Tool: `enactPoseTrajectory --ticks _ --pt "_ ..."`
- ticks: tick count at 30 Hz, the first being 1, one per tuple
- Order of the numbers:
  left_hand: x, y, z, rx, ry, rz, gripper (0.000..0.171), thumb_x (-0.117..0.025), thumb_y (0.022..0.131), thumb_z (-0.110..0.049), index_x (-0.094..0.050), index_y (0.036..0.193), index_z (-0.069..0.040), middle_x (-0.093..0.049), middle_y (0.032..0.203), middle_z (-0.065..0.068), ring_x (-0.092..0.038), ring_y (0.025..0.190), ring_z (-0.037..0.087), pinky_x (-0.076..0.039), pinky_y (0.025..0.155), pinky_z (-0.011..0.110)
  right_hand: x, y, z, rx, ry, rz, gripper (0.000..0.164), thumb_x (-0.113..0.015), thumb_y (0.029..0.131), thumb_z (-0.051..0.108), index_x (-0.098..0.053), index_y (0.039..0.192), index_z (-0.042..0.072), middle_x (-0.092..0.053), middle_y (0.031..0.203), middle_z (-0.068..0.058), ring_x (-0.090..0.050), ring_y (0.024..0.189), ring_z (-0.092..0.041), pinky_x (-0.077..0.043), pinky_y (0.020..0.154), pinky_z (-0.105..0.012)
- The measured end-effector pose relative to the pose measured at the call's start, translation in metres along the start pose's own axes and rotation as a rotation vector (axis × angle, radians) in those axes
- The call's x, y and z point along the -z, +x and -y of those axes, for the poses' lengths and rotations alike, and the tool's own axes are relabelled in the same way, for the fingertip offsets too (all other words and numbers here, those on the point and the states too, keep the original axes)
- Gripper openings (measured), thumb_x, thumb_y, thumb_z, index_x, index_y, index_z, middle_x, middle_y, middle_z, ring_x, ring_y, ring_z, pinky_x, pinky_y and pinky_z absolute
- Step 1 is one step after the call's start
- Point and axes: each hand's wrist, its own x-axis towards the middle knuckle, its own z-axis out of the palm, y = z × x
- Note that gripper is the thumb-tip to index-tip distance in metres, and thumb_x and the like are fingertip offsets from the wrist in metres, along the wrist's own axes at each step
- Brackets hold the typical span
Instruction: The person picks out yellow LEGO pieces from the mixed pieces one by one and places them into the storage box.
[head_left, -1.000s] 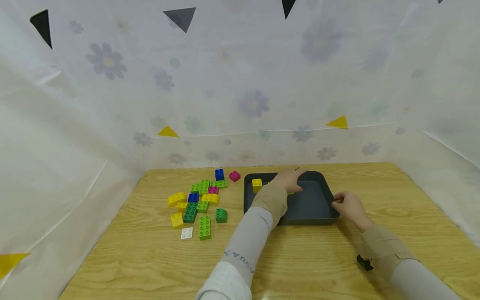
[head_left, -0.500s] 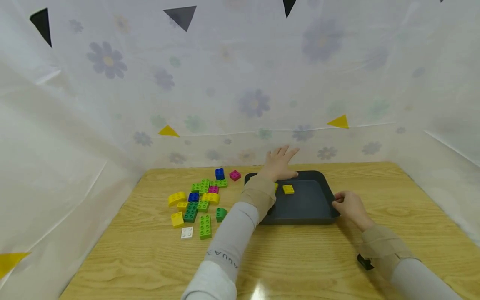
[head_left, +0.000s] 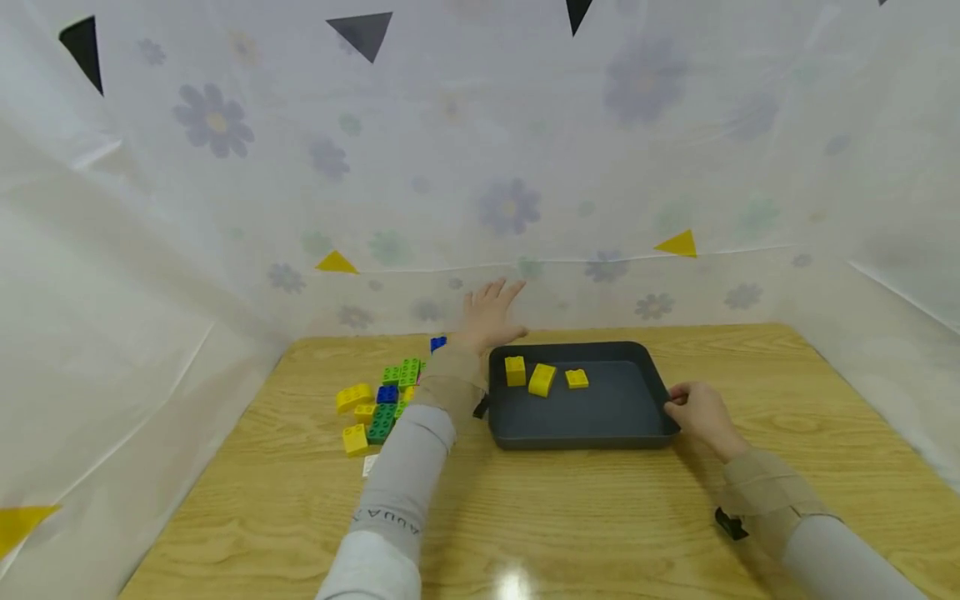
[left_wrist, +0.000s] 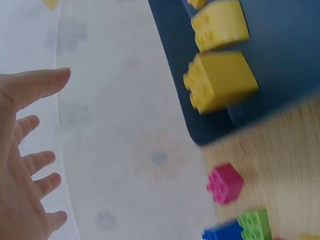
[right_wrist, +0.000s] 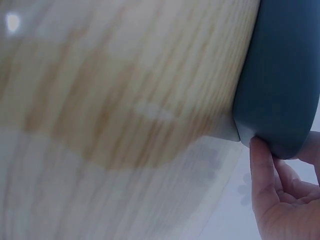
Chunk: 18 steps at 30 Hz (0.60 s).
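Note:
My left hand (head_left: 491, 319) is spread above the table's back edge, left of the dark tray (head_left: 585, 421), holding nothing. In the left wrist view its fingers stand apart and touch no brick. My right hand (head_left: 702, 417) pinches the tray's right rim; the right wrist view shows thumb and fingers at the tray wall (right_wrist: 280, 75). Three yellow pieces lie in the tray: an upright brick (head_left: 515, 372), a curved brick (head_left: 542, 380) and a flat brick (head_left: 577, 379). A magenta brick (left_wrist: 225, 183) lies outside the tray, hidden behind my left hand and wrist in the head view.
Left of my left arm lies a cluster of bricks, including a dark green brick (head_left: 381, 423), a yellow brick (head_left: 355, 440) and a blue brick (head_left: 387, 395). My forearm covers part of it. A patterned white curtain (head_left: 420, 167) rises behind the wooden table (head_left: 585, 517).
My left hand has lifted from over the tray and moved left with its fingers spread, uncovering the yellow pieces inside. My right hand stays at the tray's rim.

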Motion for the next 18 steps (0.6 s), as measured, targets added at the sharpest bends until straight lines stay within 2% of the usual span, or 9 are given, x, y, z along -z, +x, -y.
enactPoseTrajectory --ticks 5,13,15,18 --pt "0.001 -0.010 0.042 0.070 -0.022 0.009 0.076 -0.058 0.085 -0.044 -0.018 0.147 -0.026 -0.015 0.152 0.008 -0.015 0.137 0.032 -0.012 0.109 0.055 0.002 0.001 -0.001 0.004 0.006 0.004 0.032 -0.051 0.087 -0.001 -0.048 0.108 -0.023 -0.055 0.094 -0.034 -0.057 0.080 -0.038 -0.050 0.061 -0.037" --pt "-0.006 -0.045 0.107 0.221 -0.126 0.025 0.069 -0.059 0.085 -0.034 -0.029 0.144 -0.016 -0.023 0.148 0.015 -0.019 0.134 0.038 -0.010 0.105 0.062 0.003 0.001 -0.002 0.009 -0.010 0.003 0.030 -0.052 0.085 -0.001 -0.050 0.106 -0.023 -0.056 0.092 -0.033 -0.057 0.080 -0.039 -0.050 0.061 -0.038" --pt "-0.009 -0.054 0.122 0.265 -0.120 0.047 0.064 -0.057 0.086 -0.031 -0.032 0.143 -0.014 -0.025 0.147 0.017 -0.023 0.132 0.040 -0.016 0.104 0.062 0.003 0.001 -0.002 0.006 -0.011 0.003 0.031 -0.052 0.085 -0.001 -0.050 0.106 -0.023 -0.056 0.092 -0.033 -0.057 0.080 -0.039 -0.050 0.062 -0.038" --pt "-0.010 -0.070 0.142 0.333 -0.160 0.109 0.059 -0.052 0.087 -0.024 -0.034 0.141 -0.008 -0.028 0.144 0.022 -0.035 0.122 0.042 -0.033 0.095 0.055 0.003 0.001 -0.002 0.005 -0.015 0.000 0.031 -0.052 0.085 0.000 -0.050 0.106 -0.023 -0.056 0.093 -0.033 -0.057 0.081 -0.039 -0.050 0.062 -0.038"
